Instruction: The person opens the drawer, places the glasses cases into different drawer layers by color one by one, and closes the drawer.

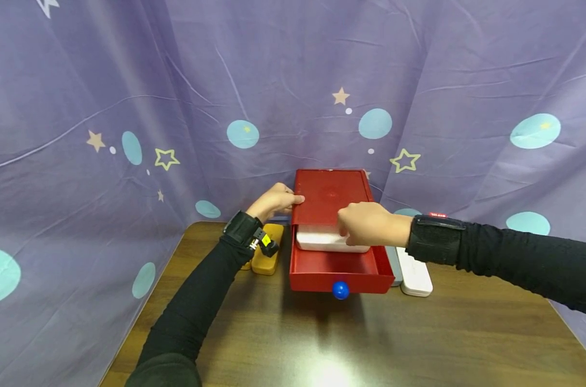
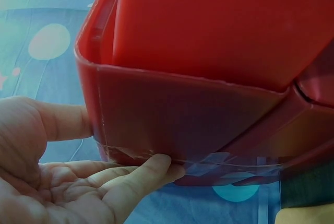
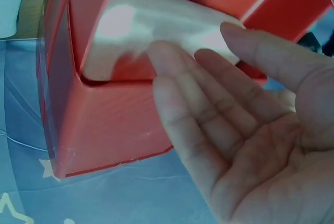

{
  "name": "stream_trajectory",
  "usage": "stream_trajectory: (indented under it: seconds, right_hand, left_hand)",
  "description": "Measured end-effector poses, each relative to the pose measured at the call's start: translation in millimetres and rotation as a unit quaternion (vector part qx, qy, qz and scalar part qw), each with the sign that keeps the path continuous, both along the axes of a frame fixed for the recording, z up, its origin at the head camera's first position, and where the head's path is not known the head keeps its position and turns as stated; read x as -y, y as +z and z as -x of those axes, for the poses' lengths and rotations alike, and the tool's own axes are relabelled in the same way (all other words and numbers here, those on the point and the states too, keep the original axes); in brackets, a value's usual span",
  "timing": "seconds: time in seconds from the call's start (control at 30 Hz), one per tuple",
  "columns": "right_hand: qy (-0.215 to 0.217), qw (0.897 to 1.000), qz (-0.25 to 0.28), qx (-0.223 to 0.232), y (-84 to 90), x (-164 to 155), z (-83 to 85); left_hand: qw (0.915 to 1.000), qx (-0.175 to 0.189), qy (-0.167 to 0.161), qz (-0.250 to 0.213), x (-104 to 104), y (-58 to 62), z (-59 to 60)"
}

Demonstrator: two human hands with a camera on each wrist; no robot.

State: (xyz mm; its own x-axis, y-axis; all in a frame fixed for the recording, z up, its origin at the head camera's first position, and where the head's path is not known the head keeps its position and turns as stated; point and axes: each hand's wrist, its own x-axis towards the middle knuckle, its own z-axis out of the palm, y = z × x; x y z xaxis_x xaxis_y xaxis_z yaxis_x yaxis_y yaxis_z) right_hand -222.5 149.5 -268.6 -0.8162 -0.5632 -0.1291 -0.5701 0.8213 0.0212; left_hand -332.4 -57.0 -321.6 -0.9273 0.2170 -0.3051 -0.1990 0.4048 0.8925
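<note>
Hands work at a red drawer box (image 1: 330, 196) that stands at the back of the wooden surface (image 1: 322, 344), against the star-printed purple curtain (image 1: 128, 107). Its drawer (image 1: 338, 269), with a blue knob (image 1: 341, 290) on the front, is pulled well out toward the person, and a white case (image 1: 322, 242) already lies inside it, its rear part under the box's top. The right hand (image 1: 367, 224) reaches over the drawer with fingers straight and relaxed; in the right wrist view the fingertips (image 3: 167, 59) lie on or just at the white case (image 3: 156, 31), gripping nothing. The left hand (image 1: 273, 201) steadies the box's left side, thumb (image 2: 65, 122) against the side wall and fingers (image 2: 143, 169) under the bottom edge, open rather than clasped. Judging from this, the placing of the white case looks nearly done, and the drawer is not yet pushed in. A yellow case (image 1: 268, 252) lies left of the box, partly behind the left wrist, and a grey case (image 1: 393, 266) and a second white case (image 1: 414, 274) lie side by side at its right.
</note>
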Motion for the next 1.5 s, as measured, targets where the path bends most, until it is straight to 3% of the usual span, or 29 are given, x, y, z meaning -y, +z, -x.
stream_trajectory:
  seconds: [0.23,0.47,0.9,1.23,1.5]
  right_hand:
    - [-0.004,1.000,0.012,0.023,20.0,-6.5,4.8]
    - [-0.012,0.998,0.060,0.030,36.9,-22.2,6.7]
    - [-0.046,0.986,0.154,0.038,51.7,-80.0,7.4]
    - [-0.130,0.971,0.198,0.037,38.5,-129.6,2.2]
    - [-0.165,0.963,0.212,0.016,5.2,-154.3,6.1]
  left_hand:
    - [1.0000,0.003,0.000,-0.006,0.2,0.5,-0.3]
    - [1.0000,0.001,0.000,0.001,0.2,0.5,-0.7]
    - [0.9999,0.004,0.007,-0.015,-0.9,-1.4,0.3]
    - [0.9994,-0.005,-0.019,0.027,0.6,-0.1,-0.9]
    - [0.9999,-0.004,-0.011,0.012,1.5,-2.1,0.9]
